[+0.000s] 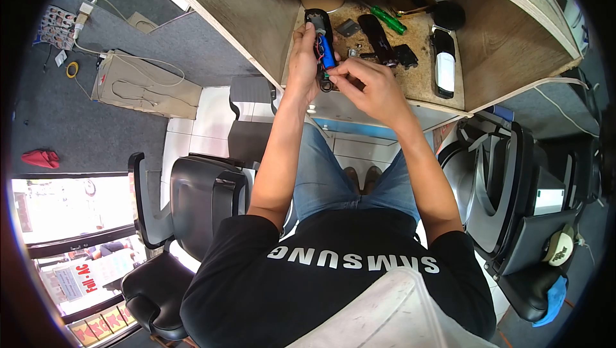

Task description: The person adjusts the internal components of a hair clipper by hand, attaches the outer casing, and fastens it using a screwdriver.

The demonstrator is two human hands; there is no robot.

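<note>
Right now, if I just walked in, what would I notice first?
Probably the big white SAMSUNG letters, upside down across the black shirt, low in the picture. Next, perhaps, the bright blue cylinder in the opened black gadget, held in the left hand with the right hand at its near end. Beyond the right hand, a green handle lies on the wooden shelf.

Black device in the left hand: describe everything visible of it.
The opened device has a black, plastic-looking shell, a grey part toward the far end, a blue cylinder mid-length and thin wires. It points away from the person, gripped by the left hand at the wooden shelf; right-hand fingertips meet its near end.
</note>
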